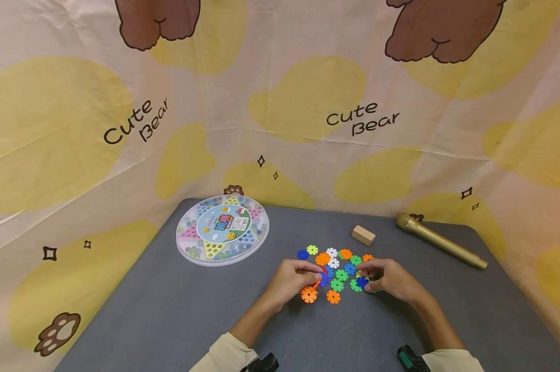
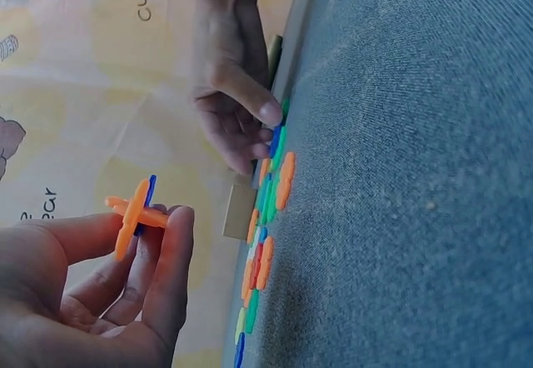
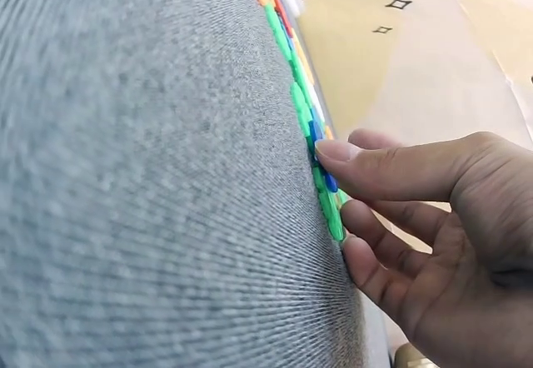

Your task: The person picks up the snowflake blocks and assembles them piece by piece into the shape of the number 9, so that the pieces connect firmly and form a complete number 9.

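Observation:
My left hand [image 1: 290, 283] holds a small joined cluster of slotted snowflake discs between thumb and fingertips, raised off the table. In the left wrist view the cluster shows orange discs [image 2: 131, 220] crossing each other and a blue disc [image 2: 151, 188]. At the right side of the loose discs, my right hand [image 1: 396, 281] pinches a blue snowflake disc [image 3: 331, 178], its thumb on the near face. Green discs [image 3: 300, 106] lie close under it. Between the hands are spread several loose discs, among them a green one [image 1: 337, 285] and an orange one [image 1: 333, 296].
A round, clear-covered board game with marbles [image 1: 222, 227] lies at the back left of the grey table [image 1: 177, 315]. Behind the discs is a wooden block [image 1: 363, 235]. A gold microphone-shaped object [image 1: 440, 242] lies at the back right. A printed cloth hangs behind.

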A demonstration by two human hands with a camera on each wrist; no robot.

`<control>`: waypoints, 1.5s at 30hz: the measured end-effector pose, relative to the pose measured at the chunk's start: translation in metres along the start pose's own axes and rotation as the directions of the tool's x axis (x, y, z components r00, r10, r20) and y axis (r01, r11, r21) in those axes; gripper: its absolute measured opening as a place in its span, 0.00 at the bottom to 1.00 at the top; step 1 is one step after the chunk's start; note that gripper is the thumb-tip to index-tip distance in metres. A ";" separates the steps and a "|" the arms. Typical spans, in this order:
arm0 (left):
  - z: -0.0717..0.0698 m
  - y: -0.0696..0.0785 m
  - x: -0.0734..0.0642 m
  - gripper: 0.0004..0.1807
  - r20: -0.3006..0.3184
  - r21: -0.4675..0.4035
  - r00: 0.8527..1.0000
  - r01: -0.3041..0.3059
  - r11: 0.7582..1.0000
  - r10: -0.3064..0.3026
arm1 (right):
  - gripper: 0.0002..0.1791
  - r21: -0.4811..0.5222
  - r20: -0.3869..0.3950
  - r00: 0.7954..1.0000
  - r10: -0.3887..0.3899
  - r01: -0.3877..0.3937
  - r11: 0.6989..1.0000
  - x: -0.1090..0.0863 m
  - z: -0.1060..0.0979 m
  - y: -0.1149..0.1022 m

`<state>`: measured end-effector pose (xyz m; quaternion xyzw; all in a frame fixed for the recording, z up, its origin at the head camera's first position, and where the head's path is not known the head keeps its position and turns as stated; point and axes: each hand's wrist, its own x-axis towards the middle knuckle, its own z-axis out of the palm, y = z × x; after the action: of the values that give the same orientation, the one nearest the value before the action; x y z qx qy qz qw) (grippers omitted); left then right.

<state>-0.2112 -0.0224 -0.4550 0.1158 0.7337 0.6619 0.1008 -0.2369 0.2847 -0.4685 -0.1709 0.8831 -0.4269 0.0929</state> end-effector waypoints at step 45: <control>0.005 0.004 -0.004 0.10 0.023 -0.057 1.000 0.002 0.998 -0.001 | 0.06 0.126 -0.013 0.993 -0.119 0.120 0.985 -0.003 0.025 -0.057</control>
<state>-0.2058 -0.0185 -0.4514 0.1199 0.7133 0.6812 0.1132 -0.2142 0.2350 -0.4390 -0.2163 0.8428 -0.4871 0.0753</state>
